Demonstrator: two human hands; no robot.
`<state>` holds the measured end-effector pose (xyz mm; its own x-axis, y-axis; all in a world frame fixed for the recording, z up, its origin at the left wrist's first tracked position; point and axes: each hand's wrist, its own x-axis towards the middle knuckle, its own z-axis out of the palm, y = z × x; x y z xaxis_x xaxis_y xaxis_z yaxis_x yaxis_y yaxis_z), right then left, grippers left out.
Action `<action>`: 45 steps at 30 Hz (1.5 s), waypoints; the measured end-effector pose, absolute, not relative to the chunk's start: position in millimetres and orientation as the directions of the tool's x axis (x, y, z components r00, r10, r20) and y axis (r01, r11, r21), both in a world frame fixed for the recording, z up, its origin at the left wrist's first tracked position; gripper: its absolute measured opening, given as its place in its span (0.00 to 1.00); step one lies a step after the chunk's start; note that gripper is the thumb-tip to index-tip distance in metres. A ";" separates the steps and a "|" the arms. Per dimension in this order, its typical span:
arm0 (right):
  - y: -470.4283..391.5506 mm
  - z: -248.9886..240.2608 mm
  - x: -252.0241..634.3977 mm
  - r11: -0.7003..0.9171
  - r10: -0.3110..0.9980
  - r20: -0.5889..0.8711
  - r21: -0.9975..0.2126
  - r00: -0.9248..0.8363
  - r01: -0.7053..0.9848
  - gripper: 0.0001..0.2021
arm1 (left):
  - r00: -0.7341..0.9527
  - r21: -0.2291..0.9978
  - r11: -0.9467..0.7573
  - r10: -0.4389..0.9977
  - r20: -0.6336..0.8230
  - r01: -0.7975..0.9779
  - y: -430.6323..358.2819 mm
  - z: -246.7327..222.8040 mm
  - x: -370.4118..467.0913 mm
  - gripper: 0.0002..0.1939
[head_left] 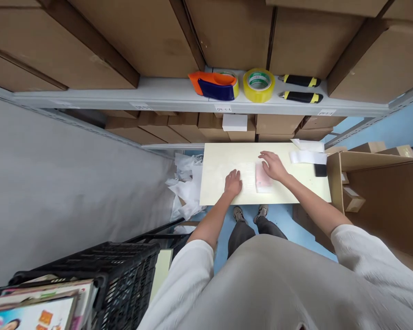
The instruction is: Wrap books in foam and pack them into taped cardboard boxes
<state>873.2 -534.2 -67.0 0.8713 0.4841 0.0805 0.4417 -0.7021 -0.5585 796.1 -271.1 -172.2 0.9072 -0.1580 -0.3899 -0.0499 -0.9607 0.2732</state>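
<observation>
My left hand (233, 182) lies palm down on a pale, clear-looking sheet (248, 178), its fingers stretched out over the left part. The sheet spreads over the cream tabletop (211, 183) and is hard to tell from it. On its right part rests a flat pink-and-white rectangular item (263, 179), whose kind I cannot make out. Over the item's upper right corner is my right hand (273, 166), fingers apart and slightly bent, with nothing visible in them. Whether its fingertips touch the item is unclear.
White paper strips (308, 157) and a small black object (320, 170) lie at the table's right end, beside an open carton (382, 206). A shelf holds yellow tape (259, 85), an orange-and-blue tape dispenser (215, 85) and utility knives (302, 97). Crumpled white scraps (189, 188) hang left; a black crate (124, 279) stands behind.
</observation>
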 end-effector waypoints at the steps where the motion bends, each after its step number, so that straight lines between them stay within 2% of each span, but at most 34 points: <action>1: -525.5 -87.6 863.2 -0.714 0.487 0.020 -0.568 0.873 0.411 0.25 | 0.913 0.290 -0.956 -0.164 -0.374 -0.053 -271.8 -174.9 798.7 0.34; 5: -500.7 -153.2 838.3 -0.786 0.457 -0.183 -0.540 0.871 0.299 0.30 | 0.922 0.366 -0.928 -0.203 -0.329 -0.073 -277.5 -190.3 809.1 0.37; 9: -486.1 -186.5 831.7 -0.844 0.412 -0.263 -0.471 0.872 0.257 0.34 | 0.928 0.384 -0.920 -0.212 -0.307 -0.083 -282.2 -205.3 814.6 0.39; 13: -479.6 -201.6 828.8 -0.867 0.384 -0.236 -0.425 0.893 0.261 0.36 | 0.936 0.369 -0.922 -0.228 -0.267 -0.119 -281.3 -213.9 811.8 0.38; 17: -479.1 -207.6 822.2 -0.866 0.359 -0.165 -0.427 0.919 0.261 0.36 | 0.948 0.366 -0.922 -0.223 -0.227 -0.129 -279.5 -215.5 805.8 0.38; 26: -478.6 -203.2 818.7 -0.856 0.327 -0.167 -0.469 0.930 0.216 0.37 | 0.959 0.377 -0.926 -0.137 -0.248 -0.034 -284.2 -215.2 797.8 0.39; 32: -479.6 -205.2 818.2 -0.874 0.330 -0.165 -0.425 0.930 0.235 0.36 | 0.949 0.349 -0.936 -0.154 -0.274 -0.052 -263.0 -216.1 805.7 0.40; 37: -481.7 -211.9 818.4 -0.891 0.341 -0.166 -0.372 0.925 0.261 0.37 | 0.946 0.423 -0.903 -0.198 -0.256 -0.074 -248.4 -215.8 815.0 0.41; 41: -486.3 -215.5 823.6 -0.893 0.366 -0.180 -0.345 0.913 0.290 0.37 | 0.967 0.507 -0.858 -0.188 -0.173 -0.076 -247.0 -211.6 810.0 0.40; 45: -491.3 -209.9 828.1 -0.875 0.383 -0.134 -0.369 0.914 0.313 0.37 | 0.993 0.540 -0.840 -0.018 -0.118 0.049 -240.0 -204.5 787.7 0.36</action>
<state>828.1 -491.3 -209.9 0.9139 0.3832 -0.1340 0.3130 -0.8753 -0.3686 787.7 -240.0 -204.5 0.9928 -0.0179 -0.1185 0.0492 -0.8403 0.5398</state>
